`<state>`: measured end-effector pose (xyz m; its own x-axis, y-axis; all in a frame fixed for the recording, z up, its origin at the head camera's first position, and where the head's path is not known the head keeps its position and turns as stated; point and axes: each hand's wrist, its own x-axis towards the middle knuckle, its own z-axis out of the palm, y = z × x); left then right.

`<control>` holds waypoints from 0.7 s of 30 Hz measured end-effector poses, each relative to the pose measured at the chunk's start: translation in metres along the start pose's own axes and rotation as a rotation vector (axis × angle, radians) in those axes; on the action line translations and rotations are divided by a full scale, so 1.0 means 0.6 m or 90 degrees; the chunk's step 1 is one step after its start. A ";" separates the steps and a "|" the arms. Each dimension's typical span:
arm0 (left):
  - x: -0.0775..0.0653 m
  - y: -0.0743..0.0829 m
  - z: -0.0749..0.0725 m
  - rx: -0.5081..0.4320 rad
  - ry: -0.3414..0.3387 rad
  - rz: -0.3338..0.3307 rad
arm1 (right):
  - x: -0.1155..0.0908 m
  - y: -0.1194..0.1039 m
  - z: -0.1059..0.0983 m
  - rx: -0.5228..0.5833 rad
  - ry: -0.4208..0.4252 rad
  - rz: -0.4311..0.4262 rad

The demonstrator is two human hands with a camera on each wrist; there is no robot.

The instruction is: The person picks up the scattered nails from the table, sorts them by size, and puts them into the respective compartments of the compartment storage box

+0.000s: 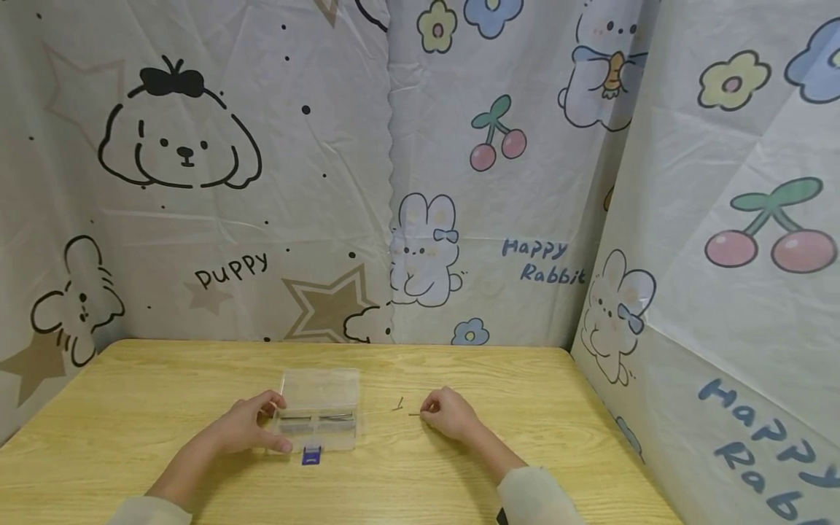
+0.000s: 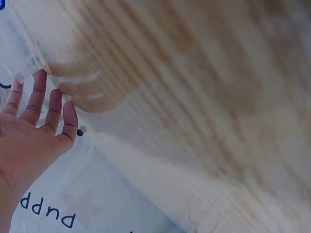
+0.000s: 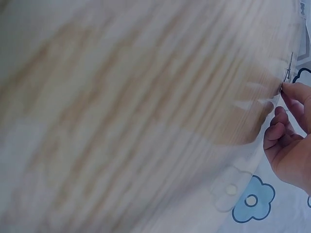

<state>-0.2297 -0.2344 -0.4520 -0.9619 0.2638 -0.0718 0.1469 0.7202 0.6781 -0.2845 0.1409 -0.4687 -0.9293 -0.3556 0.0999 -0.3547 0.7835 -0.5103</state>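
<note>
A clear plastic box (image 1: 336, 439) lies on the table with its lid (image 1: 320, 388) raised at the back and a blue latch (image 1: 311, 456) at the front. Thin metal nails (image 1: 337, 418) lie in its two visible compartments. My left hand (image 1: 246, 424) holds the box by its left side, thumb at the front corner and fingers farther back. To the right of the box, my right hand (image 1: 449, 414) pinches a thin nail (image 1: 413, 415) between thumb and forefinger, low over the table. In the right wrist view, the curled fingers of the right hand (image 3: 291, 141) show near the table edge.
A couple of loose nails (image 1: 398, 404) lie on the wooden table (image 1: 459, 474) between the box and my right hand. Printed cloth (image 1: 328, 219) hangs behind the table and along its right side.
</note>
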 end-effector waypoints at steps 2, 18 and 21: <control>0.000 0.000 0.001 -0.001 0.001 -0.001 | 0.000 -0.001 0.001 -0.003 0.003 -0.006; 0.002 -0.002 0.001 -0.007 -0.005 -0.001 | 0.006 -0.003 0.008 0.014 -0.020 -0.020; 0.001 -0.001 0.000 -0.004 -0.004 -0.003 | 0.006 -0.008 0.008 0.021 -0.024 -0.027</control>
<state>-0.2305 -0.2346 -0.4526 -0.9610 0.2645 -0.0805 0.1404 0.7178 0.6819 -0.2855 0.1335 -0.4698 -0.9087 -0.4075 0.0907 -0.3897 0.7503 -0.5340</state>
